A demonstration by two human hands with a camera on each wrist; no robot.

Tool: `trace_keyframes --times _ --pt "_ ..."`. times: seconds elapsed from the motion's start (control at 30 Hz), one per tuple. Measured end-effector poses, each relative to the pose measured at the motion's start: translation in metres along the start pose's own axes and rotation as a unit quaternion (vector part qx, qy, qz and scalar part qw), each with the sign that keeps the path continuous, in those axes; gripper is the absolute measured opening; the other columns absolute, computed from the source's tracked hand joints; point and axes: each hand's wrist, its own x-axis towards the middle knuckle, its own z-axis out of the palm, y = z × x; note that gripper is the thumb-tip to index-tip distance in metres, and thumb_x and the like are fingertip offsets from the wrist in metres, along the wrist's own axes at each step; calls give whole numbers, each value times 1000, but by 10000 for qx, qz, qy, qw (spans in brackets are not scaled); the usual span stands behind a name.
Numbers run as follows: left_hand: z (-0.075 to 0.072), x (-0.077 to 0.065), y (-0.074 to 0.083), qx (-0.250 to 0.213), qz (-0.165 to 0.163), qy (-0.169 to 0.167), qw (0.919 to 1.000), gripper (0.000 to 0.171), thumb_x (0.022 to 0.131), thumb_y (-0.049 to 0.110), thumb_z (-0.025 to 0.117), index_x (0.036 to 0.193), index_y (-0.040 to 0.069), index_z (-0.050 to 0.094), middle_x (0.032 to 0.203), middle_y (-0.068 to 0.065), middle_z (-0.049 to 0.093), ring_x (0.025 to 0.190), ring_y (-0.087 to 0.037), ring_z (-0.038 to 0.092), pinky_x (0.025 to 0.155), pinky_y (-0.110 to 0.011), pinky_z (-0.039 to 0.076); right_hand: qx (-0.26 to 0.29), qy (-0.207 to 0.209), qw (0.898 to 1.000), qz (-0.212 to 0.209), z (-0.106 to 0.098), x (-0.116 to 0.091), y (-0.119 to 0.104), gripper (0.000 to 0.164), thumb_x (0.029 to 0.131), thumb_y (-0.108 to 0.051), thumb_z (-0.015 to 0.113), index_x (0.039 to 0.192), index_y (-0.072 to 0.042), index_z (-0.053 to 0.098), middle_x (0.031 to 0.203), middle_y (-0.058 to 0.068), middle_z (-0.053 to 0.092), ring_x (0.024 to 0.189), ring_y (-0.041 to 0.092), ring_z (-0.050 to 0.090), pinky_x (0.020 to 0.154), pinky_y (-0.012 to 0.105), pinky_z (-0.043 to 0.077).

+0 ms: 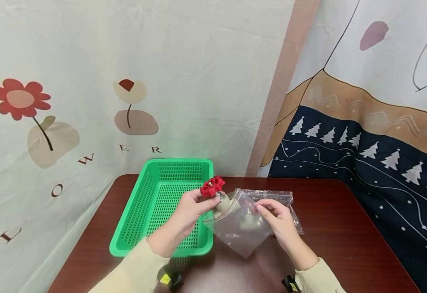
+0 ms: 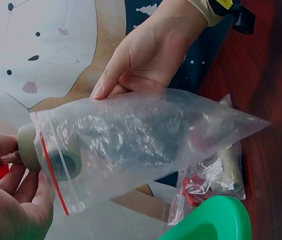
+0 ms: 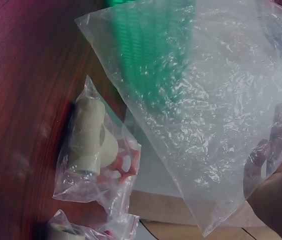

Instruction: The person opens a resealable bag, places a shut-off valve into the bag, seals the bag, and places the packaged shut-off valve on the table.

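Observation:
A stop valve with a red handwheel (image 1: pixel 212 186) and a beige pipe body is in my left hand (image 1: pixel 188 209), gripped near its metal neck. The body's end reaches through the mouth of a clear zip bag (image 1: pixel 240 234), past the red seal line, as the left wrist view shows. My right hand (image 1: pixel 281 221) pinches the bag's upper side between thumb and fingers. The rest of the bag hangs loosely, its corner pointing down. In the right wrist view, the right hand (image 3: pixel 278 200) is partly cut off at the edge.
Under and behind the held bag lie bagged valves (image 3: pixel 88 137) with red wheels on the brown table (image 1: pixel 338 228). A green plastic basket (image 1: pixel 162 253) stands on the left, beneath my left forearm. Printed cloth (image 1: pixel 217 81) hangs behind the table.

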Motion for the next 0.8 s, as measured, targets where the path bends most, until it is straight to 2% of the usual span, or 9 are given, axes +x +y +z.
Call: trace_keyframes --times 0.23,0.3,0.47,0.53,0.7,0.8 --pt "2 0 -1 154 -29 190 9997 36 79 1 73 113 -2 63 105 -11 69 93 -17 64 83 -29 54 -156 45 9999 -21 1 0 -3 13 90 -2 60 100 5 65 84 -5 70 79 10 64 65 23 51" --pt "2 -1 -1 184 33 108 9998 41 79 0 72 118 0 60 108 -13 68 94 -17 64 84 -30 54 -209 57 9998 -27 1 0 -4 12 90 -2 61 99 5 65 83 -5 69 78 10 64 65 23 51" --pt "1 -2 1 114 187 -72 9997 60 78 -4 71 131 15 51 116 -15 63 97 -19 62 82 -33 55 -291 47 9995 -68 2 0 -5 12 89 -3 62 98 4 66 80 -4 69 77 10 64 66 24 51" --pt "1 -2 1 175 287 -151 9993 63 78 -5 70 133 17 50 116 -16 63 101 -20 62 83 -32 55 -297 32 9995 -101 3 0 -5 12 89 -2 62 98 4 66 80 -3 69 77 10 64 66 25 51" --pt "0 -3 1 835 569 -193 9947 54 80 -4 69 128 10 51 117 -16 61 104 -23 58 84 -33 55 -281 11 9995 -161 3 -1 -6 12 89 -1 61 99 4 66 81 -2 69 77 10 64 66 27 51" --pt "-1 -4 1 1243 653 -166 9900 52 79 -1 71 126 8 50 119 -13 56 101 -24 55 80 -33 55 -268 -7 9995 -157 3 -1 -6 12 90 -1 60 99 5 65 80 -2 69 77 10 64 66 27 52"
